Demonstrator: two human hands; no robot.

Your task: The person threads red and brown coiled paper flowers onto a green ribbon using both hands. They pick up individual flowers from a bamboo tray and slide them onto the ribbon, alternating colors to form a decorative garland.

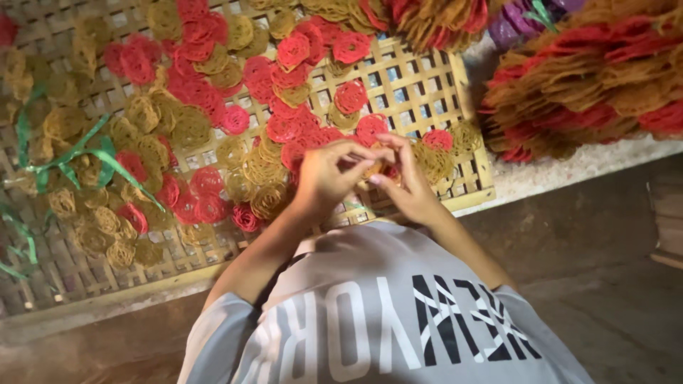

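1. Both hands are up close together over the near edge of a woven bamboo tray (427, 92). The left hand (324, 178) and right hand (405, 181) meet at the fingertips.
2. The fingers (356, 151) of both hands are pinched narrow around a small stack of yellowish lacy round crackers (371, 169). It's mostly hidden between the hands, so I can't tell how many there are.
3. The tray is covered in loose crackers of the same kind, red ones (284, 71) and golden-brown ones (149, 117), all scattered flat and overlapping.
4. Green plastic strips (78, 153) lie across the left part of the tray.
5. To the right, off the tray, a big bundled pile of crackers (590, 78) sits on the pale surface (569, 167).
6. The person wears a grey shirt (384, 320) with white lettering.
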